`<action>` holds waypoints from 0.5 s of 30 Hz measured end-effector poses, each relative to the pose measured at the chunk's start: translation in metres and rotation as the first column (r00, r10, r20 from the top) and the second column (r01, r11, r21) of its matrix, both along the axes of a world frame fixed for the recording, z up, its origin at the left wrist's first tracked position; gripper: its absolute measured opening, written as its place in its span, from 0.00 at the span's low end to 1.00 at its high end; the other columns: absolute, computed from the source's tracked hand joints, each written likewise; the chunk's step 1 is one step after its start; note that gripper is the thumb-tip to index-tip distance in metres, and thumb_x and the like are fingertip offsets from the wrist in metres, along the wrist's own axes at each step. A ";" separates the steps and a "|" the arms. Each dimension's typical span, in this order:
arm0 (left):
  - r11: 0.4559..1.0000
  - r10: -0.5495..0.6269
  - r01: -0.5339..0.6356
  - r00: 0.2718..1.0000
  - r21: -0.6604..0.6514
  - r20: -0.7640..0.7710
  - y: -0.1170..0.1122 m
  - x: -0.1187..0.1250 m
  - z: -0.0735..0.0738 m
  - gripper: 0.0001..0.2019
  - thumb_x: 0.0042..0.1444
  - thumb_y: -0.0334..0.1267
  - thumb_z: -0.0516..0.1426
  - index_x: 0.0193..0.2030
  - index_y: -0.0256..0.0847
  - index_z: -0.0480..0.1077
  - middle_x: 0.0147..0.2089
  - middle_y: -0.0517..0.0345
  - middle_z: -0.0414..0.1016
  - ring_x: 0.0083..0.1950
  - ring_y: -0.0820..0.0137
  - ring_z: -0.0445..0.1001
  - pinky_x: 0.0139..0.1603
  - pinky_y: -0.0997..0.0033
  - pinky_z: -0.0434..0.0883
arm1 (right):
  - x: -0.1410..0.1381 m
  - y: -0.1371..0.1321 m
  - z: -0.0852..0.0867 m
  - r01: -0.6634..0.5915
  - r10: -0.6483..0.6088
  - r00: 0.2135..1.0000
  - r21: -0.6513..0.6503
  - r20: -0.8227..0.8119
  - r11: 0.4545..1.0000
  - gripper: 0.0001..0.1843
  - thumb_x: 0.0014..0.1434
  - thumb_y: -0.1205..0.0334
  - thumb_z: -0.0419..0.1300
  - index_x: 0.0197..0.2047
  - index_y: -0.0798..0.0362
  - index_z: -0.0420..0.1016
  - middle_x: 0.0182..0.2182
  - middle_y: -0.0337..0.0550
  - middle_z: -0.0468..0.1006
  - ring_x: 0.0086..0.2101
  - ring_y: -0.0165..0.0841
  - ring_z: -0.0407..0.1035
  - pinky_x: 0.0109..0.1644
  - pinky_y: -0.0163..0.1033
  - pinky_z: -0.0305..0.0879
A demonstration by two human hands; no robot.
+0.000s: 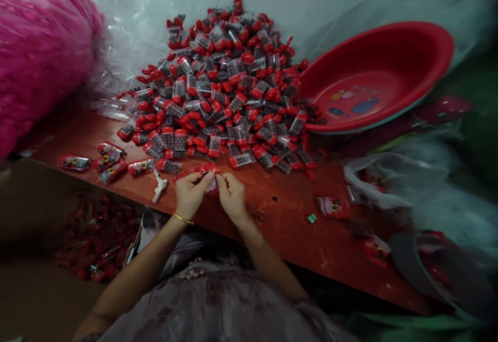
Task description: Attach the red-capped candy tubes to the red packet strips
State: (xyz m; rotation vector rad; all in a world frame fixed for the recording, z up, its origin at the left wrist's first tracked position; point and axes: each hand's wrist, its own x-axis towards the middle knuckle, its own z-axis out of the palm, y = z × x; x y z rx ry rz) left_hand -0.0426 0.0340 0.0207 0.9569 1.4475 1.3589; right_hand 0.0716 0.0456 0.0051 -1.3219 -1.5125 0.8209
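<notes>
My left hand (190,195), with a gold bangle at the wrist, pinches one side of a small red printed packet (204,168) at the table's front edge. On the other side, the thumb and fingers of my right hand (232,196) are closed on the packet's edge. Part of the packet is hidden by my fingers. Just beyond my hands rises a large heap of small clear tubes with red caps (204,86) and dark contents. To the left lie several filled red packets (140,167) and a twisted white strip (159,186).
A red basin (436,46) leans tilted at the right of the heap. Back left stands a bag of pink pieces (42,46), beside clear plastic tubes (132,25). More red packets (101,248) lie below the table. Loose packets (333,207) and plastic bags (397,176) are on the right.
</notes>
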 end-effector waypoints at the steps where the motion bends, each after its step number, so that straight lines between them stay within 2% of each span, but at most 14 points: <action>1: 1.000 0.003 -0.003 0.999 -0.009 0.047 0.000 0.001 0.001 0.15 0.43 0.49 0.63 0.26 0.36 0.76 0.22 0.60 0.72 0.24 0.76 0.65 0.26 0.77 0.63 | 0.000 0.000 0.000 -0.014 0.014 1.000 0.015 0.017 1.000 0.17 0.60 0.53 0.51 0.22 0.51 0.66 0.18 0.34 0.65 0.21 0.28 0.59 0.28 0.33 0.58; 6: 0.977 0.012 0.070 0.927 -0.204 0.375 0.002 -0.001 0.011 0.22 0.30 0.51 0.68 0.26 0.35 0.73 0.23 0.60 0.72 0.25 0.76 0.69 0.28 0.76 0.67 | 0.004 0.002 0.004 -0.136 0.133 0.988 0.035 0.083 0.990 0.13 0.62 0.58 0.48 0.34 0.52 0.71 0.28 0.40 0.75 0.29 0.31 0.67 0.35 0.35 0.64; 10: 0.964 0.100 0.017 0.900 -0.264 0.425 0.004 -0.007 0.016 0.21 0.24 0.46 0.71 0.20 0.35 0.68 0.20 0.65 0.69 0.22 0.79 0.67 0.27 0.78 0.67 | 0.021 0.018 0.008 -0.261 0.253 0.941 0.005 0.225 0.965 0.18 0.65 0.57 0.43 0.41 0.53 0.72 0.34 0.43 0.78 0.35 0.33 0.70 0.41 0.37 0.65; 12: 0.960 0.125 0.013 0.874 -0.281 0.470 0.005 -0.011 0.018 0.21 0.26 0.44 0.71 0.20 0.36 0.66 0.19 0.66 0.68 0.21 0.80 0.67 0.27 0.78 0.69 | 0.036 0.033 0.009 -0.230 0.211 0.929 0.027 0.303 0.973 0.17 0.64 0.57 0.46 0.46 0.55 0.71 0.43 0.49 0.77 0.44 0.39 0.67 0.52 0.45 0.60; 13: 0.955 0.126 0.032 0.858 -0.296 0.498 0.006 -0.013 0.018 0.20 0.27 0.44 0.71 0.20 0.36 0.66 0.19 0.66 0.68 0.21 0.79 0.68 0.28 0.77 0.70 | 0.045 0.042 0.008 -0.193 0.164 0.917 0.044 0.364 0.980 0.17 0.62 0.59 0.50 0.48 0.57 0.71 0.48 0.54 0.74 0.49 0.43 0.64 0.56 0.50 0.54; 15: 0.941 0.119 0.083 0.827 -0.329 0.550 0.006 -0.014 0.021 0.18 0.32 0.42 0.70 0.23 0.36 0.67 0.21 0.64 0.71 0.23 0.77 0.71 0.30 0.75 0.71 | 0.060 0.056 0.006 -0.109 0.035 0.784 0.083 0.620 0.991 0.18 0.59 0.59 0.53 0.51 0.58 0.69 0.53 0.57 0.71 0.52 0.48 0.60 0.59 0.57 0.46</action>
